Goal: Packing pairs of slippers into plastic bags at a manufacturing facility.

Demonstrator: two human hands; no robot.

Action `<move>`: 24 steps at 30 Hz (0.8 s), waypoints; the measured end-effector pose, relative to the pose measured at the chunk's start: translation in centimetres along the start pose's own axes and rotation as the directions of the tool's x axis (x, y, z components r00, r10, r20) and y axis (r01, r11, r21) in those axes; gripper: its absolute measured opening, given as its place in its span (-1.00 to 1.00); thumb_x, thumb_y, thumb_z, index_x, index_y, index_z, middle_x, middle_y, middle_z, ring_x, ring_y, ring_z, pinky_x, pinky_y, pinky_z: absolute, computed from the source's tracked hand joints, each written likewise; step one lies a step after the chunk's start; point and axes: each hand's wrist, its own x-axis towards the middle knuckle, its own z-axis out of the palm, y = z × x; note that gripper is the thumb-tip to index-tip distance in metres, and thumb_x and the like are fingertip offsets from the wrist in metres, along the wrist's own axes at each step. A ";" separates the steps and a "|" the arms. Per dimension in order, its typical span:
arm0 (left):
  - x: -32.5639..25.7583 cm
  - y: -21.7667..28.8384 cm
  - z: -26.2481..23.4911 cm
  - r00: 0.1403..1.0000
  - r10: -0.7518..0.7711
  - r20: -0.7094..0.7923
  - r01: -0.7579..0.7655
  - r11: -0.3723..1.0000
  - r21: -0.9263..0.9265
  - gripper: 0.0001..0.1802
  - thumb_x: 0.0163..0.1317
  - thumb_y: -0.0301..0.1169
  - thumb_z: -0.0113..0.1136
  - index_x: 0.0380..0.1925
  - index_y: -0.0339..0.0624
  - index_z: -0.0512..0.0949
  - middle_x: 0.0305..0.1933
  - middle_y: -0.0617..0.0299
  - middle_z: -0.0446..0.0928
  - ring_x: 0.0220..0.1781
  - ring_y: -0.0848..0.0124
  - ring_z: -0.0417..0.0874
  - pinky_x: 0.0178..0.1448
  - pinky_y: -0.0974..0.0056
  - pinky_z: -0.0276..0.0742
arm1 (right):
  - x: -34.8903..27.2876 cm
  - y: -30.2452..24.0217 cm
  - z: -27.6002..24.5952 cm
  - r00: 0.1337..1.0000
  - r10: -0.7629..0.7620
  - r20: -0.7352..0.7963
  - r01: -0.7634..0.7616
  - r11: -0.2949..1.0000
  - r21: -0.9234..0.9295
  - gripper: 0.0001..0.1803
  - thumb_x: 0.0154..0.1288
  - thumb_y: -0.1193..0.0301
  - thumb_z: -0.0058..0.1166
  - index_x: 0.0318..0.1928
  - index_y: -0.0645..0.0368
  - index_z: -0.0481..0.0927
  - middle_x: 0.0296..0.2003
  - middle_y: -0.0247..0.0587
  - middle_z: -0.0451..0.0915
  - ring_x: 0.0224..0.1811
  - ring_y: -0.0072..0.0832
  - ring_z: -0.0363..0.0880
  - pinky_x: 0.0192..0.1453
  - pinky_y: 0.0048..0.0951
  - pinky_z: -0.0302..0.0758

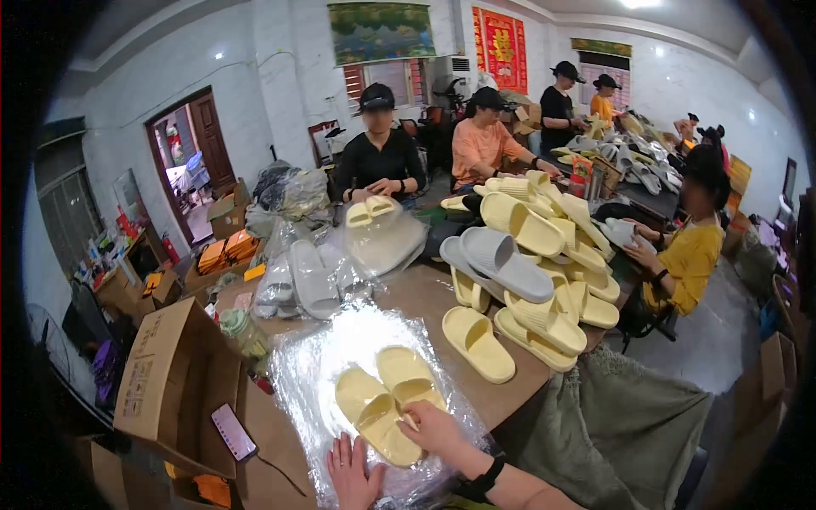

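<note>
Two pale yellow slippers (pixel 387 401) lie side by side, soles down, on a stack of clear plastic bags (pixel 314 361) at the near end of the brown table (pixel 421 293). My right hand (pixel 435 427) rests on the near right edge of the pair, fingers touching the right slipper. My left hand (pixel 352 473) lies flat on the plastic just in front of the slippers, fingers spread, holding nothing.
A single yellow slipper (pixel 478 342) lies right of the bags; a heap of yellow and grey slippers (pixel 527 255) fills the table beyond. Bagged grey slippers (pixel 302 280) lie at left. An open cardboard box (pixel 174 382) with a phone (pixel 233 432) stands at left. Several people work around the tables.
</note>
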 end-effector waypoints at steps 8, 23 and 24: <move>0.3 0.4 -0.5 0.998 -0.047 0.045 0.047 0.999 -0.001 -0.24 0.27 -0.06 0.14 0.40 -0.19 0.27 0.50 -0.21 0.14 0.51 -0.15 0.12 0.56 -0.18 -0.12 | -0.3 0.3 0.2 0.999 -0.035 0.001 0.035 0.999 -0.021 -0.65 0.31 0.11 0.16 -0.04 0.04 0.56 -0.20 -0.17 0.57 -0.19 -0.13 0.63 -0.14 -0.17 0.58; -0.2 -0.2 0.4 0.998 -0.042 0.041 0.040 0.999 0.028 -0.24 0.30 -0.02 0.07 0.42 -0.16 0.24 0.51 -0.17 0.14 0.54 -0.10 0.09 0.57 -0.17 -0.15 | -0.7 1.2 0.8 0.993 -0.096 -0.063 0.095 0.995 -0.027 -0.66 0.33 0.11 0.16 -0.05 0.04 0.58 -0.21 -0.24 0.58 -0.22 -0.25 0.64 -0.21 -0.28 0.58; -0.2 -0.3 0.3 0.998 -0.045 0.046 0.044 0.999 0.020 -0.23 0.30 -0.02 0.08 0.42 -0.16 0.24 0.52 -0.17 0.13 0.54 -0.10 0.09 0.56 -0.18 -0.15 | -0.7 1.2 0.8 0.992 -0.106 -0.064 0.105 0.994 -0.019 -0.66 0.32 0.12 0.16 -0.04 0.05 0.57 -0.21 -0.20 0.57 -0.23 -0.19 0.64 -0.20 -0.24 0.58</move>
